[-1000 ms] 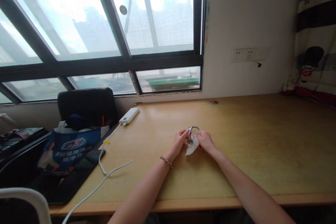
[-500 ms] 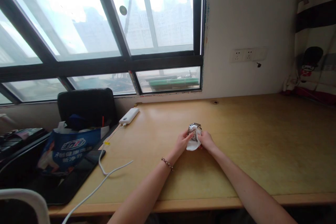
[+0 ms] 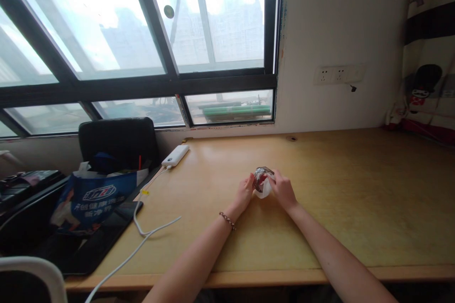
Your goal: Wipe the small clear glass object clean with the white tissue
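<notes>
Above the middle of the desk, both my hands hold one small, round, shiny silver-and-brown foil-like wrapper [image 3: 262, 173]. A whitish flap [image 3: 263, 193] hangs from its lower side. My left hand [image 3: 244, 192], with a beaded bracelet [image 3: 227, 220] at the wrist, grips the left edge, thumb up. At the right edge, my right hand [image 3: 284, 191] pinches the wrapper near the flap. Something reddish shows in its middle, too small to make out. The far fingers of both hands are partly hidden.
A white power bank [image 3: 175, 155] lies at the desk's left edge, its white cable [image 3: 142, 241] trailing toward me. Left of the wooden desk [image 3: 355, 199], a blue bag [image 3: 94, 203] rests on a black chair [image 3: 119, 139]. Behind are a window and a wall socket [image 3: 332, 75].
My right hand has turned and shifted slightly up at the wrapper's edge. The wrapper's middle now looks more opened, showing a reddish patch, and less of the whitish flap shows.
</notes>
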The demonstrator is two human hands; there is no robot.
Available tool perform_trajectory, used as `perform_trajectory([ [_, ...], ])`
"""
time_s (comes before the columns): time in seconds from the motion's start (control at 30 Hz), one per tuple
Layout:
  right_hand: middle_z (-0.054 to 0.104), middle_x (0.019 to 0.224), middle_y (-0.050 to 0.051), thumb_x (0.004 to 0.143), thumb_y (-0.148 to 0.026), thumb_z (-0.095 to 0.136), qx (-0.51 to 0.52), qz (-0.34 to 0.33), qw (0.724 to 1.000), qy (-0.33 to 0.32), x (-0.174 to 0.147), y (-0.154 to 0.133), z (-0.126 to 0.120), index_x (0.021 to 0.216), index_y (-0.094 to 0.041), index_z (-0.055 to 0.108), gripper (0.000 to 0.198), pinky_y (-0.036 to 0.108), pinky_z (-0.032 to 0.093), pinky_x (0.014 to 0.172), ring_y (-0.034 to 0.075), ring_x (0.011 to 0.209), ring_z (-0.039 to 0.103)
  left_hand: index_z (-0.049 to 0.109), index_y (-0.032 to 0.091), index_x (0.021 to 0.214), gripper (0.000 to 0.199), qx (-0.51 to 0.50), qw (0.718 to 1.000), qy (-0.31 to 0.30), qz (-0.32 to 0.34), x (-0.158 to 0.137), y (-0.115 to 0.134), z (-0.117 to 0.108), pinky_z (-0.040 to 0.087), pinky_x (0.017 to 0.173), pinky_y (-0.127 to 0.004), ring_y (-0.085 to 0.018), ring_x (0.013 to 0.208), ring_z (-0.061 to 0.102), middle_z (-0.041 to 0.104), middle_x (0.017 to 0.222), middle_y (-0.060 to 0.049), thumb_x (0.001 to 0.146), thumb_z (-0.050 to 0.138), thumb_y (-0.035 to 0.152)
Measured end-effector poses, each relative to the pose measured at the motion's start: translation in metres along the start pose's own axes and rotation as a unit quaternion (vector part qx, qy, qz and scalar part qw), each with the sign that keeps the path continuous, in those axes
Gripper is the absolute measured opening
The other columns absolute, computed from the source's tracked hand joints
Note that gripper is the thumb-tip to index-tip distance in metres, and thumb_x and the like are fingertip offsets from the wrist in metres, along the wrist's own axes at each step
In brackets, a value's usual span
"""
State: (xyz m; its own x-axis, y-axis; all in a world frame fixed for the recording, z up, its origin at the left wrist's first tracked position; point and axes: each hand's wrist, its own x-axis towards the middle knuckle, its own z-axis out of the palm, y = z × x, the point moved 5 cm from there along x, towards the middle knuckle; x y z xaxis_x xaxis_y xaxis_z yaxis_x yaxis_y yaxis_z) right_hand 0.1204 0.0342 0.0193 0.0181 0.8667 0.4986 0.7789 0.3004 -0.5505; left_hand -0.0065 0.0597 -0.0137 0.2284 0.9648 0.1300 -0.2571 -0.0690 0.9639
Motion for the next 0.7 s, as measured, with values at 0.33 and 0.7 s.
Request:
perform_trajectory([
  [0.33,0.064,0.075,0.010,0.084,-0.028,0.037,-0.013,0.029,0.999,-0.014,-0.002,0.001,0.007,0.090,-0.014,0.054,0.023,0.023,0.039,0.060,0.018,0.069,0.060,0.064,0.008,0.089,0.066,-0.019,0.999,-0.032,0.000,-0.004,-0.002,0.000,0.044,0.073,-0.032,-0.019,0.073,0.059,0.065,0.082,-0.012,0.075,0.031,0.063],
  [0.7,0.063,0.058,0.005,0.073,-0.048,0.044,0.153,0.260,0.953,-0.011,0.004,0.035,0.014,0.063,-0.015,0.059,0.037,0.024,0.038,0.050,0.018,0.057,0.057,0.057,0.014,0.106,0.042,-0.106,0.987,-0.109,-0.054,-0.010,-0.005,0.024,0.040,0.077,-0.026,-0.018,0.087,0.056,0.061,0.100,-0.008,0.072,0.059,0.039],
])
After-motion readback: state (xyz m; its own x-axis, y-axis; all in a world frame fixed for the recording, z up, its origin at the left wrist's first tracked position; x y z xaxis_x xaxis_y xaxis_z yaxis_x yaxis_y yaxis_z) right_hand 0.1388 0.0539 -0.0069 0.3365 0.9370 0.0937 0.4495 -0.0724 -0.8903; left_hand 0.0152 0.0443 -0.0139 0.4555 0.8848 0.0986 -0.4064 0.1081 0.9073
